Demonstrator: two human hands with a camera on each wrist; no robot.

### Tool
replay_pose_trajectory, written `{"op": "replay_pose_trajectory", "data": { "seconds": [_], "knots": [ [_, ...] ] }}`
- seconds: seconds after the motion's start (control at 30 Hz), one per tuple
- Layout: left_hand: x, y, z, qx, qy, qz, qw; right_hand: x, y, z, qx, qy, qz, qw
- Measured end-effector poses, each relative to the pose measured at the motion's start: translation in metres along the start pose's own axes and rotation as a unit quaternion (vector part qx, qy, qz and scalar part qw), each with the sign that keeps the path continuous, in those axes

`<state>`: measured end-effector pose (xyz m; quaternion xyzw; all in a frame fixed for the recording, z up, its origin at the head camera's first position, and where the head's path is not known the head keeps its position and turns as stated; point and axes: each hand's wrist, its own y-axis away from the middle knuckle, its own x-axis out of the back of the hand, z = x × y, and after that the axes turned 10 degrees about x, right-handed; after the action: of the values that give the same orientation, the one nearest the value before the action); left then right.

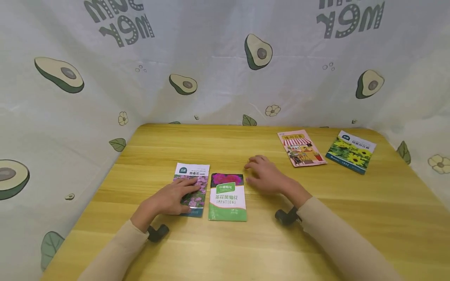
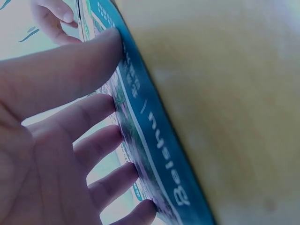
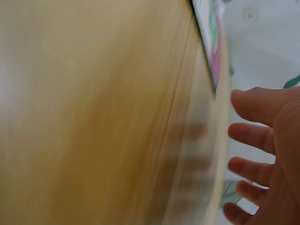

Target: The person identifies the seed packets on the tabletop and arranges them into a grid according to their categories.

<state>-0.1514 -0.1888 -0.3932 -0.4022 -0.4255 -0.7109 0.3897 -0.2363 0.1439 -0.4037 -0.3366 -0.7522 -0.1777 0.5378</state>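
My left hand (image 1: 177,195) rests on a seed packet with pink-purple flowers and a blue bottom band (image 1: 197,199). In the left wrist view its spread fingertips and thumb press on the packet's face along the blue band (image 2: 164,150). Beside that packet, to the right, lies a white and green impatiens seed packet (image 1: 227,201) with magenta blooms at its top. My right hand (image 1: 267,174) is just right of the impatiens packet, holding nothing. In the right wrist view its fingers (image 3: 251,136) are spread and relaxed over the table, apart from the packet's edge.
Two more packets lie at the back right: a pink one with a striped awning picture (image 1: 302,150) and one with yellow flowers (image 1: 351,152). The wooden table (image 1: 225,249) meets a white cloth (image 1: 218,54) printed with avocados behind. Black wrist mounts (image 1: 286,216) sit under both sleeves.
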Motion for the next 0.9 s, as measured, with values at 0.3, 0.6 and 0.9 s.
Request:
{"op": "replay_pose_trajectory", "data": {
  "seconds": [0.3,0.6,0.9],
  "knots": [
    [0.001,-0.001,0.001,0.000,-0.004,-0.002,1.0000,0.025,0.000,0.066,-0.069,0.048,0.056,0.995],
    [0.001,0.002,0.003,-0.001,-0.004,-0.001,1.0000,0.045,0.014,0.115,-0.180,0.014,0.040,0.983],
    [0.000,0.002,0.002,0.003,-0.001,0.000,1.0000,0.048,0.029,0.128,-0.198,0.047,-0.027,0.979]
  ]
}}
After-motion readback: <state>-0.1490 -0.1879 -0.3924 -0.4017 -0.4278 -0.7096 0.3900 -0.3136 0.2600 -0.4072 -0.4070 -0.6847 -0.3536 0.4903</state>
